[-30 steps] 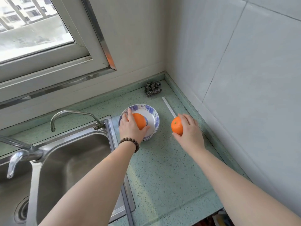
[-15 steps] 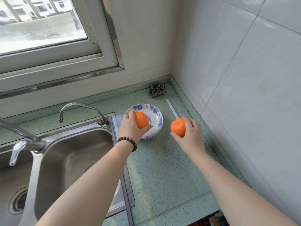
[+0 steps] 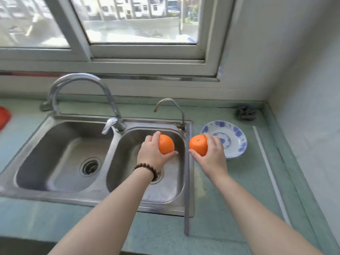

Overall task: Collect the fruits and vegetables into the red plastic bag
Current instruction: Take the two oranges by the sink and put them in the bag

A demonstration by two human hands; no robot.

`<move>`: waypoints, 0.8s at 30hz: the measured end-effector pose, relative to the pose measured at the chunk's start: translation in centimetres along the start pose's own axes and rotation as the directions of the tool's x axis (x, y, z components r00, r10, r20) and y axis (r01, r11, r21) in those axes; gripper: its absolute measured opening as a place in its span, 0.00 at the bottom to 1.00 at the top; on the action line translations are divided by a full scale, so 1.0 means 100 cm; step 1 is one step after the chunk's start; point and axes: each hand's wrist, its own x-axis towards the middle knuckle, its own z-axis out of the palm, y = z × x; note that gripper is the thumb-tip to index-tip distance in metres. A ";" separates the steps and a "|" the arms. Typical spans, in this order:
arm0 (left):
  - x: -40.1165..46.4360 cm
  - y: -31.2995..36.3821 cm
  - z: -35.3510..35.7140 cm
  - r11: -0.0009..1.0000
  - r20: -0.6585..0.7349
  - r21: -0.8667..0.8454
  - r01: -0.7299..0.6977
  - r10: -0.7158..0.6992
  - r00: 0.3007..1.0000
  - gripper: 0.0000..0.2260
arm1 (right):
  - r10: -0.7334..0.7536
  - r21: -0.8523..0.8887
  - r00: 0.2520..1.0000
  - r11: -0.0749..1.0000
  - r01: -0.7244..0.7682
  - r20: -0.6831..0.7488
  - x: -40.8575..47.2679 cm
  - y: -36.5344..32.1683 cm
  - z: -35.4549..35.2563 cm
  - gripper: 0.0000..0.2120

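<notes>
One orange (image 3: 166, 146) gripped in left hand (image 3: 151, 153) over sink (image 3: 55, 137), 2nd orange (image 3: 198, 144) clamped in right hand (image 3: 213, 153) by bowl (image 3: 237, 140).

Red object (image 3: 4, 117) cut by edge

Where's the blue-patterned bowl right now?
The bowl sits empty on the green counter, right of the sink, just behind the right hand.

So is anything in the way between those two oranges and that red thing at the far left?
Only the tall faucet rises along that path, over the sink. Each hand holds an orange; the red thing barely shows.
</notes>
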 end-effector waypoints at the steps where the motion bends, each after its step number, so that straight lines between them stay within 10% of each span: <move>1: -0.004 -0.014 -0.009 1.000 -0.018 0.006 0.028 -0.028 0.999 0.40 | -0.018 -0.001 0.999 1.000 0.018 0.030 -0.001 -0.012 0.011 0.35; 24: -0.207 -0.379 -0.256 0.888 -0.413 -0.117 0.446 -0.452 0.791 0.38 | -0.413 0.160 0.828 0.911 0.381 0.379 -0.197 -0.341 0.281 0.34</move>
